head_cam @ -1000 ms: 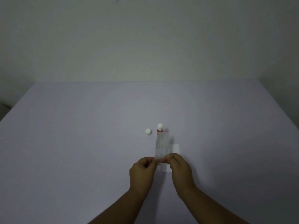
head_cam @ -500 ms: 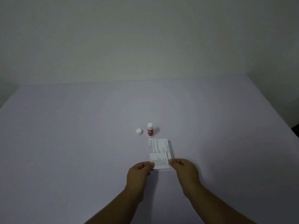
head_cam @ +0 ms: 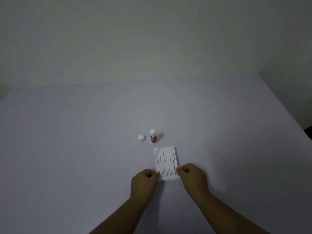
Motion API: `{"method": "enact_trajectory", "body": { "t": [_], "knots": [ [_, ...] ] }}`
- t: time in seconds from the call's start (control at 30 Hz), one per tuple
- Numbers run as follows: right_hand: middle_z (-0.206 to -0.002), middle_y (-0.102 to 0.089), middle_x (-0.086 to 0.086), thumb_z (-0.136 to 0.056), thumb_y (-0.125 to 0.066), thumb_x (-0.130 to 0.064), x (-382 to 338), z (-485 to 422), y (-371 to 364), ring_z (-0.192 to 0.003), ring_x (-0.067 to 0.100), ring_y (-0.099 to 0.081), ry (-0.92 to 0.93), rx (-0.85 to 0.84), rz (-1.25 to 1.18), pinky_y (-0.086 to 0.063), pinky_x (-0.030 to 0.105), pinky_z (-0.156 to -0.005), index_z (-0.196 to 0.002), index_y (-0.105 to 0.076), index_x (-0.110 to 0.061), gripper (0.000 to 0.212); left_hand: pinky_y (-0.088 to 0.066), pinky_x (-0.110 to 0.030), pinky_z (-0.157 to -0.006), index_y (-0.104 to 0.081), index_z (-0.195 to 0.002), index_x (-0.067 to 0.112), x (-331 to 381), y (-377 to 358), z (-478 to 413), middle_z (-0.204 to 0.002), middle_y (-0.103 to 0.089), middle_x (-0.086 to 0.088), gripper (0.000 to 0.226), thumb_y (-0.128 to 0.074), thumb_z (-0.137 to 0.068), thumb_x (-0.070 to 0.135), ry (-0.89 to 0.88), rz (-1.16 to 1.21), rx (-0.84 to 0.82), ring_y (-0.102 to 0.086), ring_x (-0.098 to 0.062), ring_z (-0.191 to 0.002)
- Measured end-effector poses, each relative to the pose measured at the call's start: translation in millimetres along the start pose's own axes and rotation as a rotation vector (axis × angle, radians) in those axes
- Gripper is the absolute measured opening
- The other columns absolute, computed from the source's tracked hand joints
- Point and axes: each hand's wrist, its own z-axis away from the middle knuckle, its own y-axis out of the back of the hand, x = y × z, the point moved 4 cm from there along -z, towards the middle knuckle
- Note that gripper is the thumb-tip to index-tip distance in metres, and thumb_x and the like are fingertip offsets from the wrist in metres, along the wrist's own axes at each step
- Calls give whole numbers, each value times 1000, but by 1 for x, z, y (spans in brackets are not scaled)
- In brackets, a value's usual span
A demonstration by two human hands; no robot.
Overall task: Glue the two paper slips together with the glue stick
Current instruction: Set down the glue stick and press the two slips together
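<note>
A white printed paper slip lies flat on the pale table, printed side up. A second slip beneath it cannot be told apart. My left hand pinches the slip's near left corner. My right hand pinches its near right edge. Just beyond the slip stands a red glue stick, upright and uncapped, with its white tip showing. Its white cap sits on the table to the left of it.
A plain pale wall rises behind the table. The table's right edge runs diagonally at the right, with a dark gap beyond it.
A second ago both hands held the slip lifted above the table. They have lowered it flat onto the surface and still grip its near end.
</note>
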Motion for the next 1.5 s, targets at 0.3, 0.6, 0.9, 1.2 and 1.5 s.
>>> {"method": "enact_trajectory", "body": {
  "t": [0.3, 0.6, 0.9, 1.2, 1.5],
  "knots": [
    [-84, -72, 8, -83, -63, -21, 0, -5, 0, -75, 17, -64, -26, -26, 33, -55, 33, -65, -63, -58, -19, 21, -39, -6, -46, -62, -62, 22, -3, -6, -11, -68, -62, 17, 26, -58, -88, 28, -29, -151, -31, -60, 0, -65],
    [-77, -71, 9, -80, -62, -18, -1, -5, 2, -74, 22, -66, -56, -35, 54, -55, 40, -68, -56, -55, -19, 26, -37, -7, -45, -54, -53, 21, -2, -7, -12, -59, -59, 12, 34, -60, -86, 25, -39, -175, -37, -53, -4, -54],
    [-79, -71, 9, -81, -62, -19, -3, -5, 0, -74, 21, -66, -62, -50, 86, -55, 37, -66, -53, -53, -21, 29, -36, -5, -46, -54, -52, 23, -4, -7, -13, -56, -57, 13, 35, -60, -85, 27, -24, -189, -39, -53, -3, -53],
    [-76, -72, 9, -81, -61, -19, -4, -6, 0, -69, 20, -66, -59, -48, 124, -52, 33, -58, -52, -54, -18, 30, -30, -13, -47, -57, -59, 25, -3, -8, -15, -61, -58, 14, 28, -59, -86, 32, -12, -249, -53, -55, -3, -58],
    [-81, -73, 10, -82, -60, -20, -5, -7, -1, -69, 18, -66, -50, -48, 157, -51, 30, -56, -50, -51, -22, 32, -30, -12, -47, -58, -64, 27, -3, -8, -16, -62, -56, 16, 24, -57, -87, 34, 2, -285, -73, -54, -2, -59]
  ]
}}
